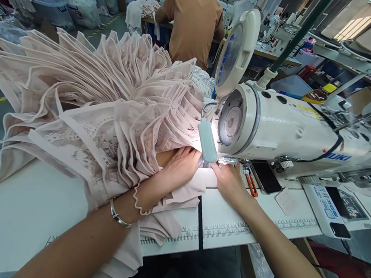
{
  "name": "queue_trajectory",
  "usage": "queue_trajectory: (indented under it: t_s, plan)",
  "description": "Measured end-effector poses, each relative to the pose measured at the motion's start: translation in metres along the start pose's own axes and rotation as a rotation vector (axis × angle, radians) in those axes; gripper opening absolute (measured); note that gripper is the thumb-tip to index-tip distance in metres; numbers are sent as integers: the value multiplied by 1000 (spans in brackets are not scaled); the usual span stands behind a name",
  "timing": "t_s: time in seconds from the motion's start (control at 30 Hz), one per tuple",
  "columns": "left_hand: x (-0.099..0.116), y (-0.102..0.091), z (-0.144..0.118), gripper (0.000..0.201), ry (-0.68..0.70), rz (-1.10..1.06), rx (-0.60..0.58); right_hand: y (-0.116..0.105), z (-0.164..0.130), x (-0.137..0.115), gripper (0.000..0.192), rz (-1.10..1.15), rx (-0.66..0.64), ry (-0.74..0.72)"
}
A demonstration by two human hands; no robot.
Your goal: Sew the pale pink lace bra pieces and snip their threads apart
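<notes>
A sewing machine has a strip of pale pink fabric at its needle area. My left hand lies flat over the fabric just left of the needle, fingers stretched out and pointing toward it. On the needle's right side, my right hand rests low by the presser foot, thumb apart from the other fingers. Its fingertips are partly hidden under the machine head. A big bunched heap of pale pink lace-trimmed garments lies behind and across my left forearm. A small lamp hides the needle.
Orange-handled snips and a dark phone lie right of my right hand. A control panel sits farther right. A ruler scale runs along the table's front edge. A person in a brown shirt sits ahead.
</notes>
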State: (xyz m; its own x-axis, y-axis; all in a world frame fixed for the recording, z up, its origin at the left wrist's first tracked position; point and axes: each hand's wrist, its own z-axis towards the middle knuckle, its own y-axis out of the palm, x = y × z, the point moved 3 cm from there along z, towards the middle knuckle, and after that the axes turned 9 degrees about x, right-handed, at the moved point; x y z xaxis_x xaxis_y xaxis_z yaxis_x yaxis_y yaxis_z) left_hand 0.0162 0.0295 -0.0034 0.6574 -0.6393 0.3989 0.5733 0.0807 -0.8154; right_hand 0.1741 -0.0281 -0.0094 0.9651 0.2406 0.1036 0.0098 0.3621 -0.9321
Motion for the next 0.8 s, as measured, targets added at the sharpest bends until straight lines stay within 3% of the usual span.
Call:
queue_trajectory:
  t_s: [0.47, 0.7, 0.8]
  plan:
    - [3, -5, 2, 22, 41, -1, 10, -3, 5, 6, 55, 133, -66, 40]
    - [1, -10, 11, 30, -93, 61, 107, 3, 6, 7, 48, 57, -9, 52]
    - [-7, -3, 24, 27, -165, 81, 74, 10, 7, 6, 44, 70, 6, 0]
